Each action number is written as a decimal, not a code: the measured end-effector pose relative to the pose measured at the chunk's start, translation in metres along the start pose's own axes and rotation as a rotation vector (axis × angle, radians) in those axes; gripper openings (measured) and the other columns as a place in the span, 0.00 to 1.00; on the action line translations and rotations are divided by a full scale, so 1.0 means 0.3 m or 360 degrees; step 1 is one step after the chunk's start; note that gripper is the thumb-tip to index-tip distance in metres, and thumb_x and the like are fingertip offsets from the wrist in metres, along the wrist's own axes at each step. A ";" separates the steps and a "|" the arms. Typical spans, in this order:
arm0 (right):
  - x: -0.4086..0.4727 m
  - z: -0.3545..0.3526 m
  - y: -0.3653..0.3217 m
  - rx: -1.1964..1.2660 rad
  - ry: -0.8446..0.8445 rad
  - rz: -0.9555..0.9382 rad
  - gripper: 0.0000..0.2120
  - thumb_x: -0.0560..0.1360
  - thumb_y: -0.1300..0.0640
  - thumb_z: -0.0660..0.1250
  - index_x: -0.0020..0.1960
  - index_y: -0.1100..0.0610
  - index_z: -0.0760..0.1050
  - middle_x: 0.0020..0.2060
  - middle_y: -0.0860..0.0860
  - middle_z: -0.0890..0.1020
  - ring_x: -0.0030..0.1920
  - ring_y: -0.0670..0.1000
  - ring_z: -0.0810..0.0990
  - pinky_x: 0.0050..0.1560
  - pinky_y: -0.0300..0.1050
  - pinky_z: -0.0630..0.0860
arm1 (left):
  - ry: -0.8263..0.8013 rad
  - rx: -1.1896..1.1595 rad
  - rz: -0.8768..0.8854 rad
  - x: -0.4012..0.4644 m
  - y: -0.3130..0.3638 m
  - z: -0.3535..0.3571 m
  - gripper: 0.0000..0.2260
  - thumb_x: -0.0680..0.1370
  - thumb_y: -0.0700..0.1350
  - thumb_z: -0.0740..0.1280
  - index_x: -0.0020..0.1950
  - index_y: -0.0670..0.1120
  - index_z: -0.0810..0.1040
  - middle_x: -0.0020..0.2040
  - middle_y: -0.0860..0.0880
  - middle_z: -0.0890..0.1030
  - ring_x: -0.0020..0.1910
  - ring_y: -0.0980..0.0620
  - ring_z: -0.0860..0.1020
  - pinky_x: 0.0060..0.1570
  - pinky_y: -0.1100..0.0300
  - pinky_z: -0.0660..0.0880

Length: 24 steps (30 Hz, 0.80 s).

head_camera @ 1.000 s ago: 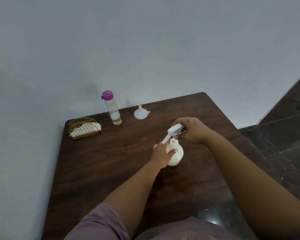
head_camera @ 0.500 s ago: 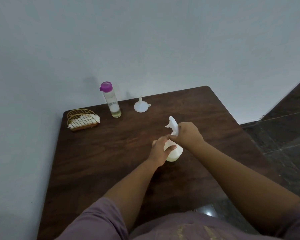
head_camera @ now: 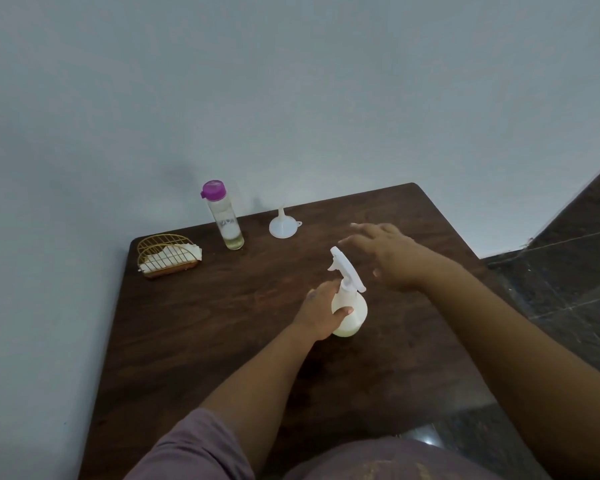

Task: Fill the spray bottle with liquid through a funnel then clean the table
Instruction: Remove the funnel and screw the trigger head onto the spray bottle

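Observation:
A white spray bottle [head_camera: 352,306] stands upright in the middle of the dark wooden table [head_camera: 222,323], its trigger head on top and pointing away to the left. My left hand [head_camera: 321,311] grips the bottle's round body from the left. My right hand [head_camera: 383,252] hovers just right of and beyond the spray head, fingers spread, holding nothing. A white funnel [head_camera: 280,226] rests mouth down near the table's far edge. Left of it stands a clear bottle [head_camera: 226,218] with a purple cap and a little pale liquid at the bottom.
A gold wire holder [head_camera: 167,256] with a white cloth in it sits at the far left corner of the table. A pale wall runs behind and to the left. Dark tiled floor [head_camera: 568,271] lies to the right.
My right hand held the spray head above the bottle, set it on the neck, then let go and moved away to the right with fingers spread. My left hand kept hold of the bottle.

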State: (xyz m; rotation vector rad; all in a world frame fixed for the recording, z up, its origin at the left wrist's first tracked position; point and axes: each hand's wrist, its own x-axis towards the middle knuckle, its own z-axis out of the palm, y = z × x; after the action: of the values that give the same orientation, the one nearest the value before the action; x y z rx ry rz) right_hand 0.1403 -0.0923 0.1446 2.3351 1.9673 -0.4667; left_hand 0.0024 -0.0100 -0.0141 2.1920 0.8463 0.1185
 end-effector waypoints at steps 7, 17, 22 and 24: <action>0.096 0.069 -0.142 -0.0969 -0.0057 -0.0412 0.07 0.77 0.59 0.65 0.53 0.56 0.80 0.48 0.51 0.82 0.51 0.52 0.77 0.47 0.44 0.73 | -0.0080 -0.0071 -0.0094 0.031 -0.019 0.003 0.25 0.77 0.51 0.69 0.72 0.50 0.67 0.69 0.50 0.73 0.70 0.47 0.70 0.67 0.45 0.69; 0.153 0.109 -0.070 0.0266 -0.0141 0.0452 0.23 0.71 0.63 0.72 0.64 0.59 0.69 0.55 0.56 0.79 0.51 0.55 0.79 0.52 0.49 0.80 | -0.0067 0.0023 -0.0138 0.023 -0.021 0.005 0.24 0.77 0.53 0.69 0.72 0.55 0.68 0.68 0.52 0.73 0.67 0.47 0.72 0.64 0.47 0.73; 0.103 0.043 -0.054 0.0035 -0.0150 0.0305 0.25 0.74 0.63 0.68 0.69 0.55 0.66 0.63 0.54 0.73 0.59 0.56 0.75 0.55 0.47 0.76 | -0.0126 0.0094 -0.0108 0.025 -0.031 -0.008 0.25 0.78 0.52 0.67 0.74 0.51 0.66 0.71 0.49 0.71 0.68 0.46 0.71 0.66 0.47 0.71; 0.087 0.026 -0.052 -0.0145 -0.0166 0.0053 0.26 0.75 0.62 0.66 0.71 0.51 0.66 0.67 0.52 0.67 0.65 0.56 0.68 0.61 0.50 0.72 | -0.0136 0.0109 -0.0086 0.025 -0.028 -0.016 0.26 0.79 0.52 0.66 0.75 0.50 0.65 0.72 0.48 0.70 0.70 0.46 0.69 0.67 0.47 0.69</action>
State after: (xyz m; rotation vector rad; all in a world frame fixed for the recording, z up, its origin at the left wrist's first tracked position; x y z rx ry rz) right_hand 0.1275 -0.0662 0.1328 2.2375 1.8602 -0.4758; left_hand 0.0022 0.0016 -0.0180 2.2191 0.8720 -0.0304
